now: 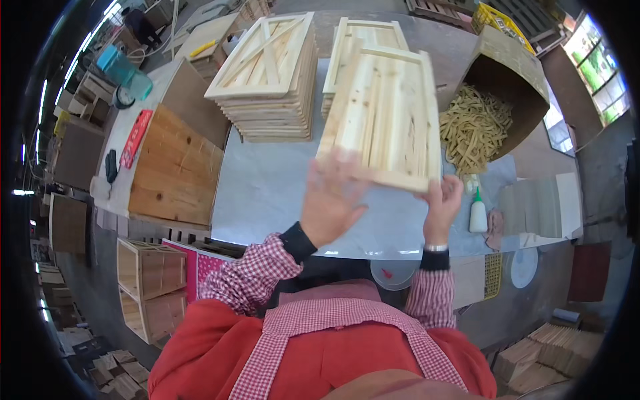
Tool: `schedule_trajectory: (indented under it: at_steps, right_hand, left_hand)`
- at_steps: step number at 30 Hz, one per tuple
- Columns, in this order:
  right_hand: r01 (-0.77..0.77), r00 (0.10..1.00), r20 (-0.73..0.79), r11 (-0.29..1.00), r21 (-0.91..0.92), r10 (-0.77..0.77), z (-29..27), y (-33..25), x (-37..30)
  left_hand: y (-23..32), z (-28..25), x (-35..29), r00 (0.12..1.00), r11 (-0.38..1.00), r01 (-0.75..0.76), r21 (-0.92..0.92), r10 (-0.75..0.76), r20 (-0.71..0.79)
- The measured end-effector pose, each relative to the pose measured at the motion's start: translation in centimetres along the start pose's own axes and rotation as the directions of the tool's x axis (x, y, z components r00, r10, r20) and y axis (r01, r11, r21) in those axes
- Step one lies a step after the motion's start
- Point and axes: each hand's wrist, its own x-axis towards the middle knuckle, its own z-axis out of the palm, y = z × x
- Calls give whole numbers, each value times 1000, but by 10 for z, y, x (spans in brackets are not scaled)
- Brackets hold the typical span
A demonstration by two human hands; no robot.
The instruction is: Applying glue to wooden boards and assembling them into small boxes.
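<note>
A pale wooden framed panel (390, 113) of upright slats is tilted above the table, in front of a similar panel stack (367, 32). My right hand (445, 200) grips its near right corner between thumb and fingers. At its near left edge is my left hand (331, 200), thumb apart and fingers stretched out, the fingertips blurred by motion. Whether those fingertips touch the wood I cannot tell. Left of the held panel stands a tall stack of panels (267, 87), the top one with crossed braces.
A tipped cardboard box (527, 100) spills tan strips (473, 127) at the right. Near it stand a white bottle with a green tip (478, 215) and a crumpled cloth (494, 228). A large wooden box (173, 167) borders the grey-blue tabletop (260, 193) on the left.
</note>
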Motion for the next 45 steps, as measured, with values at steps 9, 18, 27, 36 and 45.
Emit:
schedule_trajectory:
  at_steps: [9,18,27,36,45]
  right_hand:
    - [241,970,23,970,-19,-241,-32,-17,-110]
    - [561,816,313,795,-232,-485,-39,20,-145]
    - [763,628,554,295,-575,-547,-47,136,-7]
    - [552,817,515,94,-828,-259,10,130,39]
    - [658,752,553,356,-664,-360,7,138,-8]
  left_hand:
    - [37,60,-29,887,950,-304,65,307,-344]
    - [34,90,-145,787,-420,95,-903,-524,327]
    - [37,182,-231,645,-816,-5,-578,-444,622]
    - [31,179,-234,569,-745,54,-665,-525,633]
    - [8,129,-281,477,-740,293,-606,-436,763]
